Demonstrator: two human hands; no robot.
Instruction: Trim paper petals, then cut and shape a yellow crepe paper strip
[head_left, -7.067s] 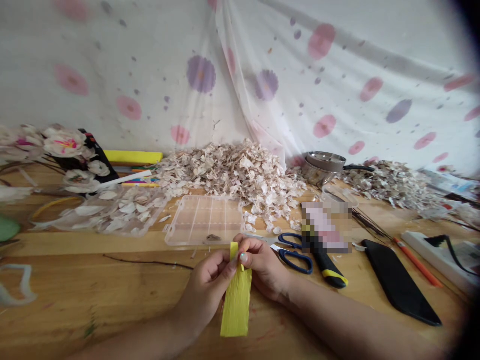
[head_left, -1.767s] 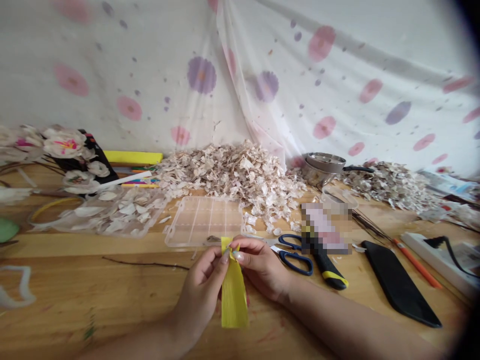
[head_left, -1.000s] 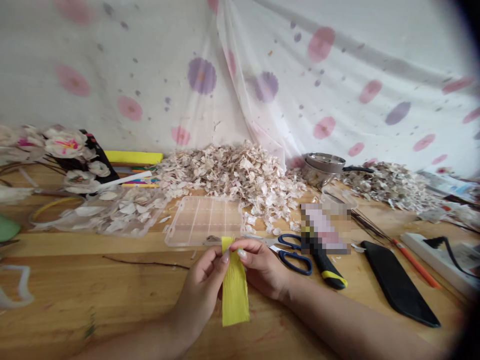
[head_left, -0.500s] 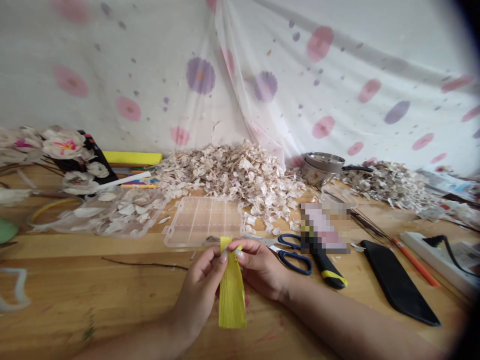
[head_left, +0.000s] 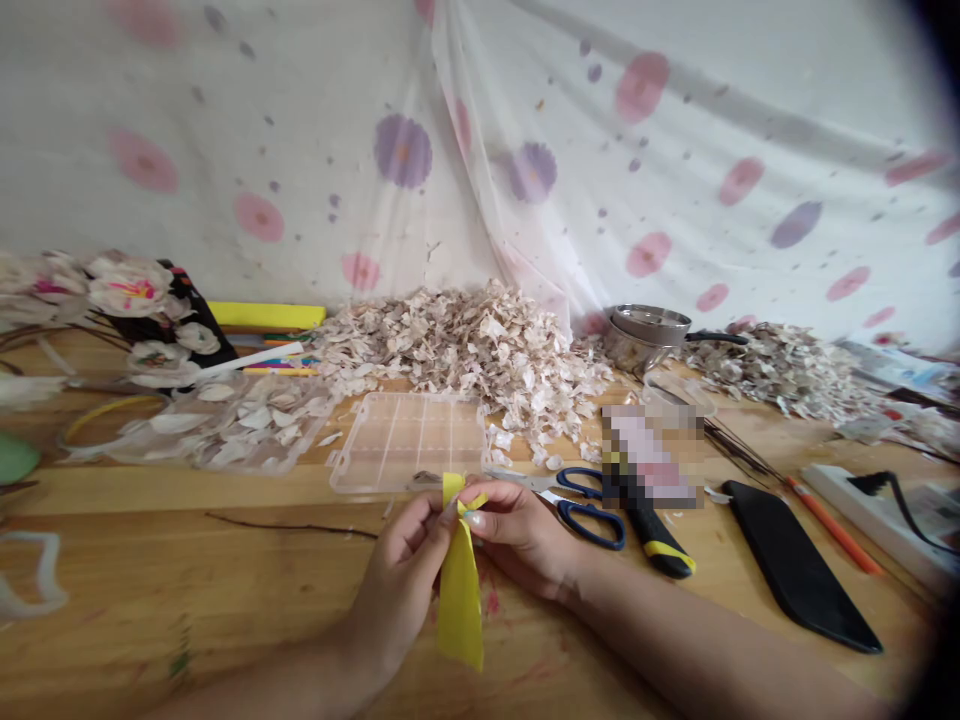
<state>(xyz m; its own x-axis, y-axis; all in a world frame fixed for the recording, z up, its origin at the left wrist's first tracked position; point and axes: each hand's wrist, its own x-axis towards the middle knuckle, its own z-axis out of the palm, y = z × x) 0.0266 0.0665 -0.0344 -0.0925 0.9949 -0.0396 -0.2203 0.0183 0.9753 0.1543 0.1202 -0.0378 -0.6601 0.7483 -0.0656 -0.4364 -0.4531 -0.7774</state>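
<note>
Flower-printed cloth [head_left: 300, 150] hangs behind a wooden table [head_left: 270, 600] with a heap of pale flakes [head_left: 480, 345]. Left hand [head_left: 405, 562] and right hand [head_left: 521, 535] pinch a yellow strip [head_left: 459, 605] between them, over the table's near side. Beside the scissors [head_left: 589, 507], a pixelated panel [head_left: 652, 460] is unreadable.
</note>
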